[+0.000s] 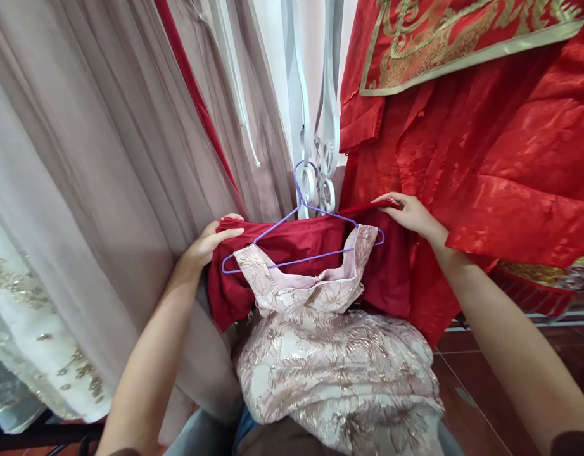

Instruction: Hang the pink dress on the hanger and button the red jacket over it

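A dark red cloth is stretched sideways between my two hands. My left hand pinches its left end, thumb along the top edge. Its upper right edge is held by the closed fingers of my right hand. In front of the cloth, a purple hanger carries a pale pink dress with metallic floral patterning. The dress straps sit on the hanger, and its skirt bunches over my lap. The hanger's hook is near white scrolled metalwork.
Grey-pink sheer fabric hangs at the left, beside a white beaded gown. Red garments with gold embroidery hang at the right. Reddish floor tiles show at lower right, below a metal rail.
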Motion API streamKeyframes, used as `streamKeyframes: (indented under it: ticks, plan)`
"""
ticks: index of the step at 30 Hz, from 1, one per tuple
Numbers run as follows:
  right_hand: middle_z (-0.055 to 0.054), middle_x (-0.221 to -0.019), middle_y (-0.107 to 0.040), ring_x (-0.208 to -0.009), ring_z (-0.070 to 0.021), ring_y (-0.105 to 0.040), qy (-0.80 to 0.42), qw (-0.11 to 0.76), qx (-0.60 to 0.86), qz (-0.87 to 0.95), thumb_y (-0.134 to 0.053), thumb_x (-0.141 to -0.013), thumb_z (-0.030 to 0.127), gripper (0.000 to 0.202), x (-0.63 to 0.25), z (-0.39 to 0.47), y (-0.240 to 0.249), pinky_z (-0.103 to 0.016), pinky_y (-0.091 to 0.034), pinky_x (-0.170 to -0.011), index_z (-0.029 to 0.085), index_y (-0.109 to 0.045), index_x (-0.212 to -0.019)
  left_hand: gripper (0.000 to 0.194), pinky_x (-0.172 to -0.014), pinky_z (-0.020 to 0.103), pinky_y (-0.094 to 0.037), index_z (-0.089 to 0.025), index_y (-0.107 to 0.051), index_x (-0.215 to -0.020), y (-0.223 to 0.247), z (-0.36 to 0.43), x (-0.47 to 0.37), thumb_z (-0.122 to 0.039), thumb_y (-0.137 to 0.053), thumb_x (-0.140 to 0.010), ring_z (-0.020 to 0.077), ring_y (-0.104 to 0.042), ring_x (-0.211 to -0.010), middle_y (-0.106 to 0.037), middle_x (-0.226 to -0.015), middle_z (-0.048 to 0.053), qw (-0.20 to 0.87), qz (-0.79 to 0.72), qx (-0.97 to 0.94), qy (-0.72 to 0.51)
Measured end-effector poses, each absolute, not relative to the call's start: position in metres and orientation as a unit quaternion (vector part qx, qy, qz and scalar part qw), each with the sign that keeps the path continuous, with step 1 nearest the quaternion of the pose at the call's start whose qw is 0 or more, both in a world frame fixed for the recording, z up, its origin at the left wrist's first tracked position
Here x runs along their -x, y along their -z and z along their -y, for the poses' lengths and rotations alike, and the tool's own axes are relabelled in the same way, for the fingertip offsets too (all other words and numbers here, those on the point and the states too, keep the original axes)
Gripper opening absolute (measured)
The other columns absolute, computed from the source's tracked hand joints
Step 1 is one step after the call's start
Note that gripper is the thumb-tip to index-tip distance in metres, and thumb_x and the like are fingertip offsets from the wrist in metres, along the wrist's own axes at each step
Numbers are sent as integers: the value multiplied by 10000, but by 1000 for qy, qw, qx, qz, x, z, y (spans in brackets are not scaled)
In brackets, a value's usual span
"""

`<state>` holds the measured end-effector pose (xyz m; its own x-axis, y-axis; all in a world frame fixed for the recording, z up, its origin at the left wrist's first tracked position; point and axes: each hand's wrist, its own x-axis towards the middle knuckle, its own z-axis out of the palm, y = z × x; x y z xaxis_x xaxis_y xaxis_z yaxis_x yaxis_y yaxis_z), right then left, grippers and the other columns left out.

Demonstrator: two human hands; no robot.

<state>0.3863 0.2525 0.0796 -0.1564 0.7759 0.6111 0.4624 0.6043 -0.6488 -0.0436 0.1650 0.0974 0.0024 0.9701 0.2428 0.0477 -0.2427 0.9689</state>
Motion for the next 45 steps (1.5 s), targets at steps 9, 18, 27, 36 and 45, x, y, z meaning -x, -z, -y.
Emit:
streamKeyframes:
  ticks: [9,18,27,36,45]
  plan:
    - [-14,-650,-658,-645,-193,-637,28,450,520,725,-709,-685,379,203,-364,-163,-98,-287,-466,-613,196,-642,-743,163,-554,220,-383,-190,-625,-785,-58,-110,32,-100,-591,-653,105,-506,-556,-582,-658,-12,-303,-466,-592,-583]
    - [-76,-811,-717,-733,-233,-688,-82,329,502,796,-440,-882,213,139,-299,-155,-25,-278,-465,-634,203,-576,-853,265,-669,251,-436,-214,-529,-953,-13,-106,-10,-85,-511,-722,165,-616,-761,-635,-855,14,-166,-606,-600,-495]
    - [-81,-797,-700,-750,-232,-694,-181,315,405,839,-425,-915,235,131,-242,-129,-15,-262,-457,-624,205,-531,-843,275,-714,265,-443,-220,-464,-918,-18,-120,-88,-42,-491,-711,158,-590,-790,-591,-872,10,-4,-510,-693,-510]
    - [-78,-978,-604,-618,-150,-616,-207,485,425,736,-592,-810,401,425,-260,-114,-5,-281,-502,-554,207,-386,-1127,279,-766,288,-492,-211,-459,-990,6,-109,-86,-170,-607,-757,146,-602,-807,-599,-876,20,89,-507,-627,-585]
    - [-40,-910,-594,-791,-157,-617,-276,555,322,716,-573,-826,286,175,-238,-108,-3,-221,-524,-548,236,-477,-964,317,-809,295,-538,-215,-557,-1049,0,-96,-102,-198,-657,-749,145,-645,-843,-649,-891,29,118,-471,-571,-663]
